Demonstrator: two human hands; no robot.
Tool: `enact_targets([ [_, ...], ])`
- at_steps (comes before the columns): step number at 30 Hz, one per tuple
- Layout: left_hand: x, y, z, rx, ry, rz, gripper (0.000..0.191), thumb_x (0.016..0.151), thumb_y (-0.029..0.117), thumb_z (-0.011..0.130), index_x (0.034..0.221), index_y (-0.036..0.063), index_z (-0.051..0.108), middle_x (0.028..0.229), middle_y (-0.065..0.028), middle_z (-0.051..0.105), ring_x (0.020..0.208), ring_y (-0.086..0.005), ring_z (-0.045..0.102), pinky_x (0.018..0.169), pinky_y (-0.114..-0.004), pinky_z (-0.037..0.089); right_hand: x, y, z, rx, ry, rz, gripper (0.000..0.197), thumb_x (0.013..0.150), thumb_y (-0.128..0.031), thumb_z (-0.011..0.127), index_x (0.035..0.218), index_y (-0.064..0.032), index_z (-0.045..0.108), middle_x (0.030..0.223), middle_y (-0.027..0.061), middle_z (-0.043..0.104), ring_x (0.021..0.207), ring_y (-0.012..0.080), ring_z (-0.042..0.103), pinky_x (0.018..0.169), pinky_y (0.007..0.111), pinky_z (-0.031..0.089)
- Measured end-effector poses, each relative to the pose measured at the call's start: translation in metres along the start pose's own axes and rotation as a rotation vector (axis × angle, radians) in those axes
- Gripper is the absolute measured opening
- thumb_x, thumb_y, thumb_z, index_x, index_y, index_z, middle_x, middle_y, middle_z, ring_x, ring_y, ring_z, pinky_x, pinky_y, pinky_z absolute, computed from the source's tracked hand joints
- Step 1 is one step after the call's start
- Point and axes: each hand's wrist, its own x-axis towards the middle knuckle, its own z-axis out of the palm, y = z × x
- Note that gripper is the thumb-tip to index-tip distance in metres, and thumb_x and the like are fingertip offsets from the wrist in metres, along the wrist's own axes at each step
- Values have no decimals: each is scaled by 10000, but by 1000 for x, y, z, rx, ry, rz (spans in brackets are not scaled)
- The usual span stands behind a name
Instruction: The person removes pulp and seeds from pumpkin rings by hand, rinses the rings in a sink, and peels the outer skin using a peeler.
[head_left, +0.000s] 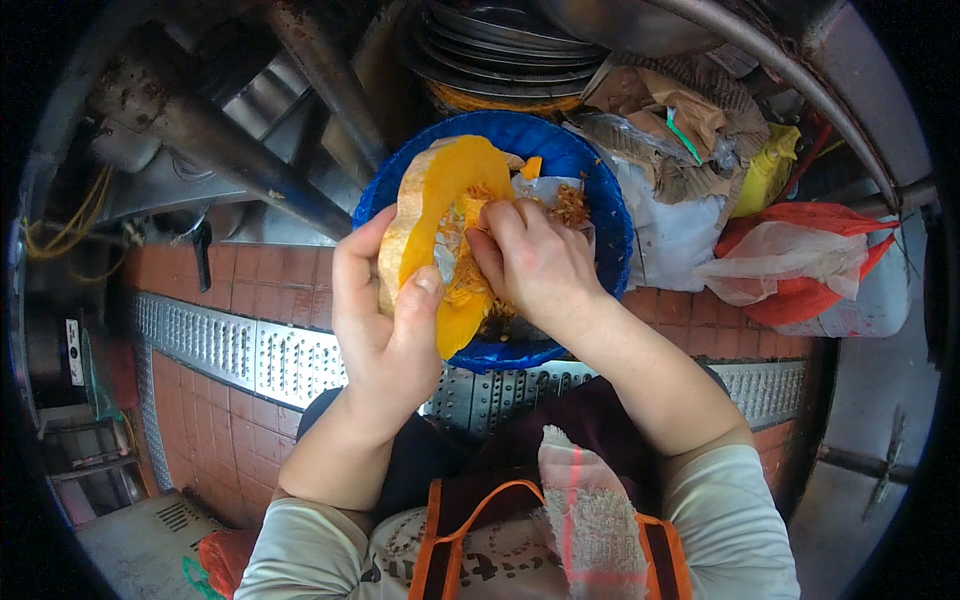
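My left hand (390, 322) grips a cut piece of pumpkin (420, 195) by its pale rind, the thumb pressed on the orange flesh. The piece is tilted over a blue plastic-lined bin (611, 217). In its hollow, stringy pulp (471, 274) clings to the flesh, and a whitish patch shows there. The fingers of my right hand (540, 255) are curled and pinched on pulp at the inner edge; their tips are partly hidden. Scooped seeds and pulp (571, 204) lie in the bin on whitish sheet material, near a small orange chunk (531, 167).
Stacked metal pans (510, 56) stand behind the bin. Crumpled cardboard (667, 127) and a red plastic bag (810, 262) crowd the right. A thick metal leg (225, 154) slants in from the left. A perforated metal drain cover (292, 360) crosses the red tiled floor (232, 427).
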Motion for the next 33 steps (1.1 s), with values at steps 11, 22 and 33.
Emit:
enact_targets([
  [11,-4,-6,0,-34,-33,17,377,893,52,470,1233,-35,333,1141,-141,495,1031,-156,504,893,-280,415,-3,-3,3,470,-99,223,159,755,-130,665,806,-7,576,768,184,625,739,320,631,645,361,502],
  [22,11,-22,-14,88,79,220,383,889,86,467,1235,-22,344,1057,-116,500,933,-131,505,833,-265,426,11,-3,-35,560,-682,344,244,779,-211,659,913,-8,634,903,161,642,819,241,625,733,332,476],
  [33,7,-19,-18,81,50,308,421,879,116,484,1251,-14,337,984,-94,518,845,-118,518,779,-258,445,10,-2,-32,349,-334,263,455,845,-320,587,1218,-75,497,1106,193,545,936,353,589,778,412,494],
])
